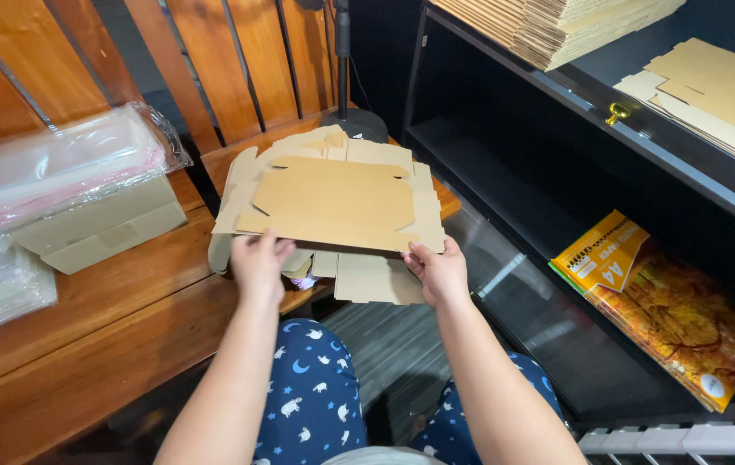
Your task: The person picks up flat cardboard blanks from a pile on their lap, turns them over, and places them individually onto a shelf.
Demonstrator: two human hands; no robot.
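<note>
- Two stacks of clear plastic sleeves (57, 168) sit at the far left, one on a small cardboard box (105, 226), both on the wooden bench (83, 344).
- Left hand (257, 263) pinches the near left edge of the flat cardboard blank (333, 202), thumb on top, fingers tucked beneath.
- That blank is a die-cut, unfolded brown sheet with notched flaps, lying level on top of a loose pile of similar blanks (367, 275) at the bench's edge, just above the person's knees.
- Right hand (440, 271) grips the near right edge the same way, thumb over and fingers under.
- By the look of it, the step in hand is lifting or squaring the top sheet; a next move would call for both hands keeping it level so the flaps don't snag the sheets below.
- Further right, a dark shelf unit (557, 172) holds a yellow-orange paper ream (660, 310), with more flat cardboard (720, 95) on top.
</note>
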